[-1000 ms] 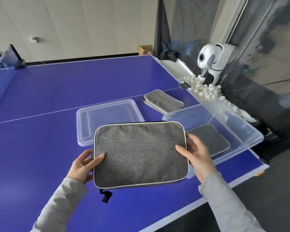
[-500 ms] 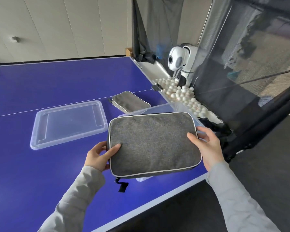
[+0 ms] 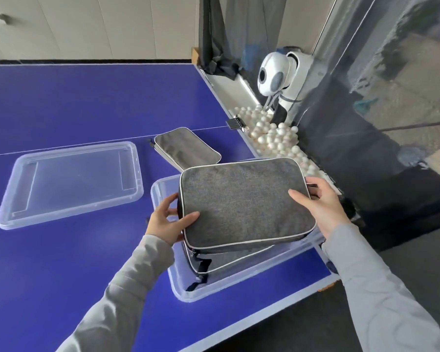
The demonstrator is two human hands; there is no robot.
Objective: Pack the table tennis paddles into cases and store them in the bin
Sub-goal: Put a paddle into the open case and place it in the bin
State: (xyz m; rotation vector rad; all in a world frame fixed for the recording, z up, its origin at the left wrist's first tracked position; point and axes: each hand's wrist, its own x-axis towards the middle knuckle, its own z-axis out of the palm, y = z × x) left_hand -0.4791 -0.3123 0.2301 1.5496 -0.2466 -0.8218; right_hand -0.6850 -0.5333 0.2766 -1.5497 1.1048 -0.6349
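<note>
We hold the case [image 3: 244, 203] by its short ends, left hand [image 3: 167, 223] and right hand [image 3: 320, 205]. Its long axis spans between them, directly above the bin [image 3: 181, 290].

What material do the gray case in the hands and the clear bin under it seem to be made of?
Gray case: apparently woven fabric, matte heathered gray, with pale piping along its edges. Clear bin: likely plastic, translucent and slightly glossy; the blue table shows through its rim. The lid beside it looks like the same plastic.

Case [image 3: 244, 201] over bin [image 3: 163, 189], lid [image 3: 69, 181] left, second case [image 3: 186, 147] behind
</note>
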